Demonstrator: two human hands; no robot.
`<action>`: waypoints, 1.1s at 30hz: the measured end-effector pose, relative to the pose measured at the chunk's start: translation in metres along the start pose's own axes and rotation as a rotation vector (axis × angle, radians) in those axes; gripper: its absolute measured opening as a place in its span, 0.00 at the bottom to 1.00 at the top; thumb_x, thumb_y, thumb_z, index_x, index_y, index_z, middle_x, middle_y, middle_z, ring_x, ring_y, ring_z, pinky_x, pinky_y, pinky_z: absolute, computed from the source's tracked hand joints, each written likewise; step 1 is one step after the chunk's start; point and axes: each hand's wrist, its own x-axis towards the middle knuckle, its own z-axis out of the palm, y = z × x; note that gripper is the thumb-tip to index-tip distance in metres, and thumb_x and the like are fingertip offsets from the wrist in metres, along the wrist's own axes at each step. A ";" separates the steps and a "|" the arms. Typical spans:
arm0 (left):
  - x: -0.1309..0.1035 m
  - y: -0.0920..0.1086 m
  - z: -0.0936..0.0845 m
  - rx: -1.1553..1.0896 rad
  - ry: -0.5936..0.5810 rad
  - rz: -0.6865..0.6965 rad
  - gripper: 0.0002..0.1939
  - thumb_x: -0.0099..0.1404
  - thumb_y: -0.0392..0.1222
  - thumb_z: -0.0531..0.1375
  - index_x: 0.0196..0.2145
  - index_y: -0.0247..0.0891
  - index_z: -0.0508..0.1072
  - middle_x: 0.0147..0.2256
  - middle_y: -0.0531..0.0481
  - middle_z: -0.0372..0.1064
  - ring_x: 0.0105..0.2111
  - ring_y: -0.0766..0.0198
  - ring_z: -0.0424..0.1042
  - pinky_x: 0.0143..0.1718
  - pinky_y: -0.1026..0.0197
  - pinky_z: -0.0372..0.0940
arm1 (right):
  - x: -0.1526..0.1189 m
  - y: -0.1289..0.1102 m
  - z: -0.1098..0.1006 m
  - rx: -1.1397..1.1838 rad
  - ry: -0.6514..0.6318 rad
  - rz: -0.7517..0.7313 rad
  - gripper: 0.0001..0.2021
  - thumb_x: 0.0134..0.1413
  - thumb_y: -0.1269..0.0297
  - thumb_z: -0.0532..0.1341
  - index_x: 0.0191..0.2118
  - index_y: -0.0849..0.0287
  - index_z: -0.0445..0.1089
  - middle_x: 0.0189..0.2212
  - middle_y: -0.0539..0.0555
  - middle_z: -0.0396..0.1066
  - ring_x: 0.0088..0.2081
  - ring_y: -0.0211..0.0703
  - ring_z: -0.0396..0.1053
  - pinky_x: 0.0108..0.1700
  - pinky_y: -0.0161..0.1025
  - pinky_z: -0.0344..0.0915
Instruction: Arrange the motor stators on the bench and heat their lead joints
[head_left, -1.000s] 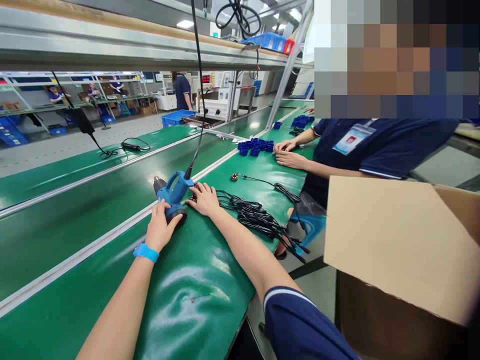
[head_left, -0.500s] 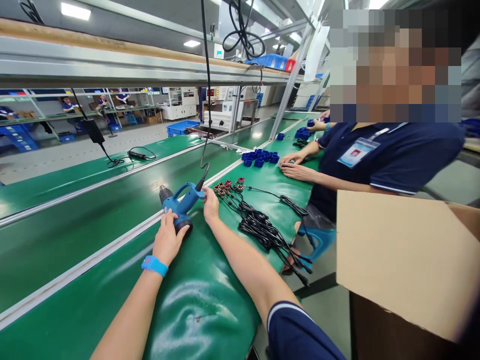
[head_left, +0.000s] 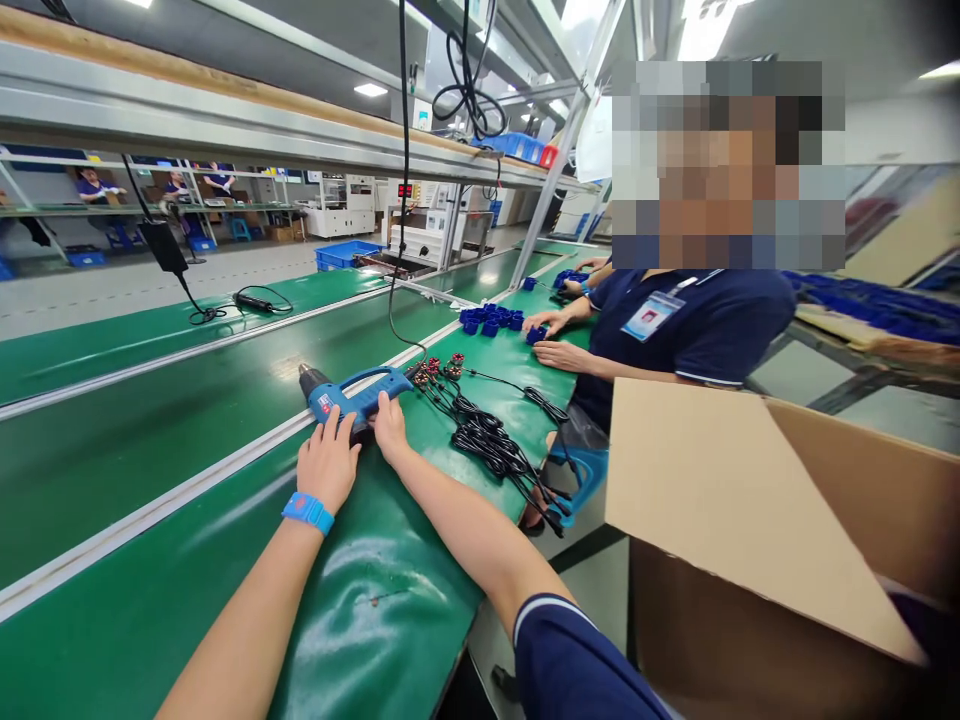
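Observation:
A blue heat gun [head_left: 352, 396] lies on its side at the edge of the green work surface [head_left: 397, 600], nozzle toward the upper left. My left hand [head_left: 328, 465], with a blue wristband, rests its spread fingers on the gun's body near its rear. At the handle, my right hand [head_left: 391, 425] touches the lower side with bent fingers; whether it grips the handle is unclear. The gun's black cord rises from the handle end. Right of it lie black cables [head_left: 487, 440] with reddish, copper-coloured coil ends [head_left: 439, 370].
A co-worker [head_left: 637, 330] at the right handles a blue part [head_left: 535, 335] beside a pile of blue parts [head_left: 491, 319]. An open cardboard box [head_left: 712, 500] stands at the lower right. A metal shelf [head_left: 225, 115] crosses above; a cord hangs down.
The heat gun has turned flatter, its handle lower. My right hand has shifted from the handle's cord end to its underside. The view has turned right, and the co-worker now holds a blue part.

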 end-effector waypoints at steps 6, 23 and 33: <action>-0.004 -0.004 0.005 0.087 0.022 0.056 0.33 0.69 0.41 0.60 0.69 0.38 0.59 0.70 0.40 0.49 0.62 0.26 0.58 0.54 0.34 0.67 | 0.011 -0.002 -0.021 -0.296 -0.275 0.070 0.15 0.70 0.55 0.61 0.50 0.63 0.70 0.43 0.55 0.71 0.40 0.42 0.73 0.42 0.42 0.75; 0.004 -0.035 0.006 -0.142 0.031 0.265 0.27 0.74 0.41 0.46 0.66 0.24 0.59 0.68 0.22 0.46 0.68 0.26 0.46 0.60 0.22 0.52 | -0.054 -0.158 -0.284 -1.085 -0.372 -0.294 0.13 0.67 0.55 0.63 0.49 0.58 0.75 0.45 0.56 0.75 0.49 0.48 0.71 0.51 0.40 0.64; -0.115 0.115 -0.013 0.088 -0.561 0.901 0.33 0.67 0.54 0.61 0.67 0.48 0.60 0.69 0.42 0.50 0.70 0.39 0.46 0.68 0.34 0.47 | -0.223 -0.056 -0.555 -1.084 0.111 0.610 0.13 0.71 0.65 0.55 0.37 0.66 0.73 0.34 0.56 0.75 0.34 0.39 0.73 0.40 0.34 0.69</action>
